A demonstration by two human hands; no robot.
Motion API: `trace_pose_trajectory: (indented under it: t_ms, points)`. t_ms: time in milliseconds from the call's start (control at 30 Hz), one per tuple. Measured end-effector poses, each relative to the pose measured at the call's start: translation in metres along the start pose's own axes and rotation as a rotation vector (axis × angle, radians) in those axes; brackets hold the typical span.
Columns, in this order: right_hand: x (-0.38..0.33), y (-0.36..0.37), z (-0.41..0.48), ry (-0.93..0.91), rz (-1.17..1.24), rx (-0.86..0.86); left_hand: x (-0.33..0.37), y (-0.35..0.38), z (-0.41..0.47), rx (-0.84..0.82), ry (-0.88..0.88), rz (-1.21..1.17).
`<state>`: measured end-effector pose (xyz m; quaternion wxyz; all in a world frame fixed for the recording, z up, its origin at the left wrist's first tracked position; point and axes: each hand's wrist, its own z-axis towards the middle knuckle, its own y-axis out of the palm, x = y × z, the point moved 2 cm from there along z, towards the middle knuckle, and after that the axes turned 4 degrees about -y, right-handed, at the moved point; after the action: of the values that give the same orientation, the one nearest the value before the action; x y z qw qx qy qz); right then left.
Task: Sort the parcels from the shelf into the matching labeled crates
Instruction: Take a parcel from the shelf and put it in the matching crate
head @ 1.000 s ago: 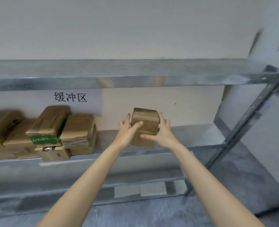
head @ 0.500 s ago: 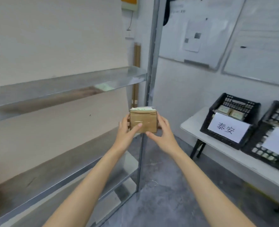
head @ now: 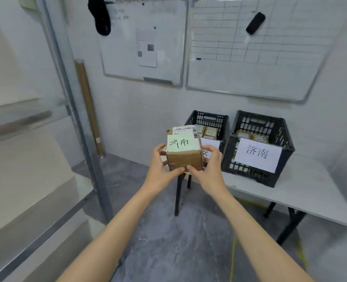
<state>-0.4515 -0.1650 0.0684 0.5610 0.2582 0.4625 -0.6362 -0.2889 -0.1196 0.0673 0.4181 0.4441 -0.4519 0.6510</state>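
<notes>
Head view: fingers of the left hand and right hand clasp the parcel mid-air, top tilted near, apparently so its "济南" note reads. The matching crate stands just right, on the table.

The hands, left and right, carry the parcel in open air over the grey floor, with nothing between them and the tabletop ahead. The right crate is open at the top, its high lattice walls rising around parcels lying low inside, so the way in is from above. The whiteboard hangs well above it, leaving free room over the rim. The left crate stands just beside it, the gap seemingly too narrow to pass. Bare tabletop lies right of and before the crates. To the left, the shelf post and a leaning cardboard tube close that side.
</notes>
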Motion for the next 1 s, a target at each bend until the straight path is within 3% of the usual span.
trace_pose_trajectory:
  t_ms: [500, 1000]
  points:
    - [0.127, -0.183, 0.096, 0.047, -0.129, 0.01, 0.011, 0.212, 0.13, -0.068, 0.044, 0.077]
    - [0.218, -0.277, 0.191, 0.112, -0.126, 0.054, -0.003, 0.345, 0.266, -0.287, 0.088, 0.086]
